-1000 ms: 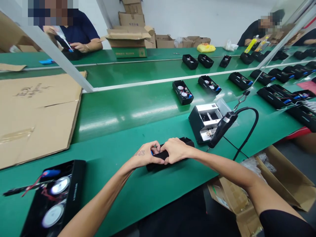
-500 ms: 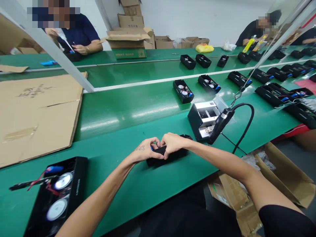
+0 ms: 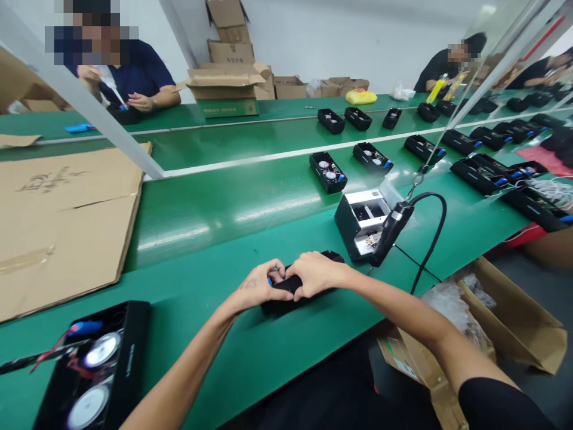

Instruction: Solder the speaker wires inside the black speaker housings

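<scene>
Black housing (image 3: pixel 280 307): on the green worktop (image 3: pixel 224 370) in front of the person, open side up as far as the hands let it be seen; in the head view it lies under both hands.
Left hand (image 3: pixel 255 291): curled narrow over the housing's left part, thumb along the near wall, fingers reaching inside beside a blue part (image 3: pixel 270 281).
Right hand (image 3: pixel 317 273): closed over the middle, thumb and fingers gripping the near wall, its thumb near the left one.
Work at the wall: seems to be fitting or seating something inside; the exact part is hidden. Any further pressing would call for even thumb pressure, a steady housing and fingertips kept off the wires.
Nearby open housing (image 3: pixel 134 352): two round discs, a blue cylinder (image 3: pixel 85 327) and red wires show in it; pale lettering on its wall is too blurred to read.
Hanging electric screwdriver (image 3: pixel 391 233): just beside the black-and-silver device (image 3: pixel 349 230); its pale label is illegible.
Cardboard sheet (image 3: pixel 89 227): dark marks, unreadable.
Green-sided carton (image 3: pixel 228 108): pale lettering, too small to read; no brand can be made out.
</scene>
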### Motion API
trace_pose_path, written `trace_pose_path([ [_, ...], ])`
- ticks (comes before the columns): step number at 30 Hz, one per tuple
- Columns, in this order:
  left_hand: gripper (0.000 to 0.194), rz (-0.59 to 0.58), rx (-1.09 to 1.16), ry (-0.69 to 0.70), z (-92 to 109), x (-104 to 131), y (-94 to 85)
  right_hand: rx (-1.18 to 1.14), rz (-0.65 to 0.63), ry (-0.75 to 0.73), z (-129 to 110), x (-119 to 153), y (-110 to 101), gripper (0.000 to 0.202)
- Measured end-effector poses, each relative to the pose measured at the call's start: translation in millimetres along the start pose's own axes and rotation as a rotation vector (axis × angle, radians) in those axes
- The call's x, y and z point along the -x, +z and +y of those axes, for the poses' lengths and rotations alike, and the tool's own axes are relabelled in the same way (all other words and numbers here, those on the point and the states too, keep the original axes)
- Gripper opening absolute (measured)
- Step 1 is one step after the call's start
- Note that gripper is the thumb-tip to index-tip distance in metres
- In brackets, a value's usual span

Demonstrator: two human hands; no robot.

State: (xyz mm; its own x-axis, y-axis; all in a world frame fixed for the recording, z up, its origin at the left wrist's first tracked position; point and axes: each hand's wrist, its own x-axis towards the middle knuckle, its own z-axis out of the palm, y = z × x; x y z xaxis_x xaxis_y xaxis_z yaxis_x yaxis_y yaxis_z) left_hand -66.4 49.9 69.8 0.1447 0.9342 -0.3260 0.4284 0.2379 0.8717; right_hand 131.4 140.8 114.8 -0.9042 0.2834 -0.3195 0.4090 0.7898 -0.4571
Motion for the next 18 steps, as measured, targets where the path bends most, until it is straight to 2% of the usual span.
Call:
trace_pose_path([
  [2, 0.044, 0.025, -0.049, 0.026, -2.2, 12.3, 10.4, 0.026, 0.101, -0.096, -0.4, 20.4, 11.6, 0.039],
  [4, 0.037, 0.081, -0.166, 0.097, -10.4, 26.7, 25.8, -0.053, 0.330, -0.144, 2.5, 45.4, 27.3, 0.035],
  [7, 0.023, 0.237, -0.444, 0.315, -28.6, 46.8, 52.2, -0.302, 0.904, -0.048, 17.5, 84.7, 50.2, 0.021],
  [9, 0.012, 0.318, -0.576, 0.481, -37.3, 56.6, 67.0, -0.385, 1.377, 0.133, 36.6, 106.9, 59.7, 0.016],
  [10, 0.008, 0.341, -0.614, 0.552, -39.2, 60.1, 72.3, -0.387, 1.587, 0.249, 48.6, 115.8, 62.1, 0.019],
  [11, 0.006, 0.355, -0.641, 0.615, -39.3, 62.8, 76.2, -0.373, 1.743, 0.364, 61.8, 122.7, 62.8, 0.027],
  [12, 0.007, 0.360, -0.658, 0.663, -37.8, 64.7, 78.6, -0.354, 1.824, 0.459, 75.3, 127.7, 62.1, 0.036],
  [13, 0.009, 0.365, -0.669, 0.695, -35.2, 65.8, 79.8, -0.355, 1.822, 0.526, 88.3, 130.8, 60.5, 0.044],
  [14, 0.011, 0.379, -0.674, 0.714, -32.0, 66.3, 80.0, -0.390, 1.748, 0.555, 99.9, 131.9, 58.6, 0.047],
  [16, 0.012, 0.403, -0.679, 0.727, -25.6, 65.7, 79.0, -0.533, 1.577, 0.532, 115.7, 129.4, 56.1, 0.041],
  [18, 0.012, 0.417, -0.687, 0.735, -22.1, 64.3, 77.4, -0.681, 1.548, 0.474, 119.9, 123.2, 58.5, 0.036],
])
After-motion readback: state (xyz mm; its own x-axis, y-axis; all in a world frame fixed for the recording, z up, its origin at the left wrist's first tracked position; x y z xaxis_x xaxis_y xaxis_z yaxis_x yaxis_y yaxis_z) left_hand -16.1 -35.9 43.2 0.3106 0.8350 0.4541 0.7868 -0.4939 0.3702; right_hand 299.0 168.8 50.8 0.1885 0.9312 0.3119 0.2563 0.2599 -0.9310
